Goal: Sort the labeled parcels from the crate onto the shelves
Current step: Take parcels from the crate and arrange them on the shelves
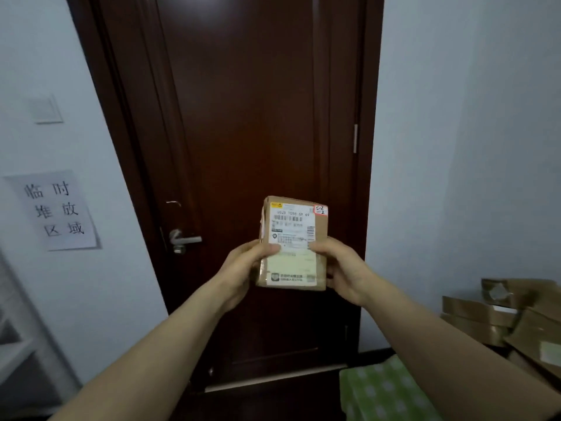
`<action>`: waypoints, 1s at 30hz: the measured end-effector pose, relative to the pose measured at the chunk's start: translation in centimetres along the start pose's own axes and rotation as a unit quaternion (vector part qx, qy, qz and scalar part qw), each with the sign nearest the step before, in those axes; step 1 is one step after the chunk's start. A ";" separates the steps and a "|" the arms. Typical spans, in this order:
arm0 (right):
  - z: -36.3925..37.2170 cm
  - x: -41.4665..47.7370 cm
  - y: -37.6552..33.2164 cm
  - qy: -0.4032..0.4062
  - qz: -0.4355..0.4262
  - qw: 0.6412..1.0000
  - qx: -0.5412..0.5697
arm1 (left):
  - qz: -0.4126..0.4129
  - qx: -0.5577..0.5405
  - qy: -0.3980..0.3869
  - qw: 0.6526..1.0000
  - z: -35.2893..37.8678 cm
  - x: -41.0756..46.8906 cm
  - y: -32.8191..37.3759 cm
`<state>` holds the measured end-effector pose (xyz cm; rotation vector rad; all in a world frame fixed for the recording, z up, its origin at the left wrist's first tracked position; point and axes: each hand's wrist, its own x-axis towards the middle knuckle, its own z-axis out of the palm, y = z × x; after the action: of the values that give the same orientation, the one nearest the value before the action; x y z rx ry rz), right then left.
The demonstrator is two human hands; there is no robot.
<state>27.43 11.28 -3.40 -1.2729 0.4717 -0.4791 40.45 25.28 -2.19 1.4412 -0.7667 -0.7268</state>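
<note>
In the head view, a small parcel is held upright before a dark door. The left hand grips its left edge and the right hand its right edge, each thumb curled onto the label face. A handwritten sticker sits at its top right corner; boxes lie piled at the near right.

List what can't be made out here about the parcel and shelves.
Head view only:
- parcel label print and corner sticker: too small, blurred.
- fingers of left hand and right hand: hidden behind the parcel.
- shelf: cut off by left edge.
- box pile: cut off by right edge.
</note>
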 end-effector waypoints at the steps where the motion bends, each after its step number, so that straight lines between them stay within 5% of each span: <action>1: 0.6 0.0 0.1 -0.025 -0.003 1.000 0.003 | 0.001 -0.009 -0.005 1.000 -0.6 -0.4 0.1; 20: 6.4 1.9 -0.4 -0.098 -0.055 0.993 -0.040 | 0.010 -0.047 0.008 0.999 -6.0 -2.8 0.9; 30: 13.5 1.4 2.2 -0.204 -0.023 0.979 -0.020 | -0.007 -0.032 0.143 0.989 -12.0 -9.4 0.6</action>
<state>36.63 21.50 -2.59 -1.3812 0.1074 -0.2358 44.82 39.86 -1.64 1.4553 -0.5078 -0.5356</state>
